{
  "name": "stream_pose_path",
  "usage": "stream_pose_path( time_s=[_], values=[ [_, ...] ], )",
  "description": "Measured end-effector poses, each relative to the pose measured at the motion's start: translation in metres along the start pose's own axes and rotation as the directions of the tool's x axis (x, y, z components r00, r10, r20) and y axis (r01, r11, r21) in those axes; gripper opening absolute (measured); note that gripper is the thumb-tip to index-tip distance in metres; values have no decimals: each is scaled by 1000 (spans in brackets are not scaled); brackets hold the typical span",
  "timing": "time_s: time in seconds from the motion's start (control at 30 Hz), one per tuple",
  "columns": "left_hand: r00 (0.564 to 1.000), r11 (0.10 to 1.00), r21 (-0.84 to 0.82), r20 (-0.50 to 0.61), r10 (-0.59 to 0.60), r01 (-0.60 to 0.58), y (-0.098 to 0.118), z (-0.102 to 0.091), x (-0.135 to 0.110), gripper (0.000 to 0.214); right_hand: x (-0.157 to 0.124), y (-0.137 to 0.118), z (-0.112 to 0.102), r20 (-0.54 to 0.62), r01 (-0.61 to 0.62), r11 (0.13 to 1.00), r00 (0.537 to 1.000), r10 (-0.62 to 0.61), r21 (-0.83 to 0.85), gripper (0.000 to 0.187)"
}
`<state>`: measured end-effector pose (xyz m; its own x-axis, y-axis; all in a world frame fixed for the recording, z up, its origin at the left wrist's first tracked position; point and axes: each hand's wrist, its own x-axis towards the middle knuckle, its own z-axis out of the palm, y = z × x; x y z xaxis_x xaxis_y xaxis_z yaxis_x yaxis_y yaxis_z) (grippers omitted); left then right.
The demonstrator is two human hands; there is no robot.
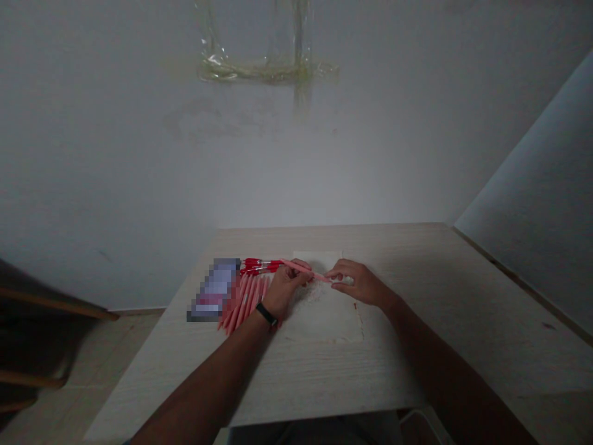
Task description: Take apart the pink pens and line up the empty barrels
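Observation:
My left hand [288,285], with a dark band on its wrist, is closed around a slim pink pen [296,266] that points up to the left. The fingers of my right hand [354,279] pinch the pen's other end, over a pale sheet [324,321]. What the right fingertips cover at that end is too small to make out. Beside my left hand lies a pile of similar pink pens [241,309], partly hidden by the hand. Several red pens [252,267] with clear sections lie behind that pile.
A blurred-out phone-like device [215,290] lies left of the pens. Small pale bits [311,293] are scattered on the sheet. The light wooden table [393,383] meets a wall [370,154] at its far edge. Wooden furniture bars [55,303] stand at the left.

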<state>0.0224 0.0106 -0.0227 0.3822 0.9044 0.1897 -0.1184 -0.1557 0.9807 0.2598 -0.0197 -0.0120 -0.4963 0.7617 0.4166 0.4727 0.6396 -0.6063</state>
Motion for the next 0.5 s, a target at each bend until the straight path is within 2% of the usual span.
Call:
stream_pose_path(
  time_s=[0.27, 0.4, 0.5],
  values=[
    [1000, 999, -37, -4, -15, 15, 2, 4, -4, 21, 0, 4, -2, 32, 26, 1000, 999, -27, 1, 24],
    [998, 999, -25, 44, -42, 43, 0, 7, -5, 22, 0, 5, 3, 22, 10, 999, 1000, -11, 32, 22],
    [999, 999, -18, 19, -39, 39, 1, 7, -5, 22, 0, 7, 3, 19, -15, 999, 1000, 14, 46, 23]
  ],
)
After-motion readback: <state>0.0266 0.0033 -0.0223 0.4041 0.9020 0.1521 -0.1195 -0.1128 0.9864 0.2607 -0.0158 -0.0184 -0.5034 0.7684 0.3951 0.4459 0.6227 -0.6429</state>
